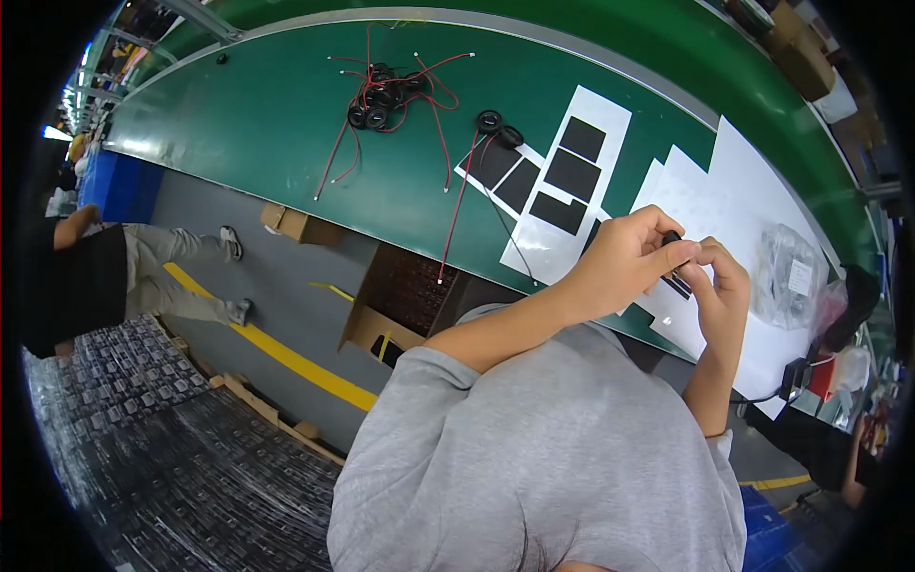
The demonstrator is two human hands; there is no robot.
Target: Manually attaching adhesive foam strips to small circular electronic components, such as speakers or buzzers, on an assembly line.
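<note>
My left hand (620, 262) is closed, pinching a small black part (671, 238) between thumb and fingers above the white sheets. Close against it, my right hand (721, 281) has its fingertips drawn together at the same part. Most of that part is hidden by the fingers. Left of my hands, a white sheet (593, 116) carries black rectangular pieces (572, 177). A second such sheet lies partly under it. At its upper corner are two round black parts (489, 121) with thin red and black wires running toward the table's near edge.
A pile of round black parts with red wires (381, 100) lies farther left on the green table (257, 105). To the right are large white sheets (734, 181) and a clear plastic bag (789, 276). An open cardboard box (367, 324) stands below the edge. Another person (91, 276) stands at left.
</note>
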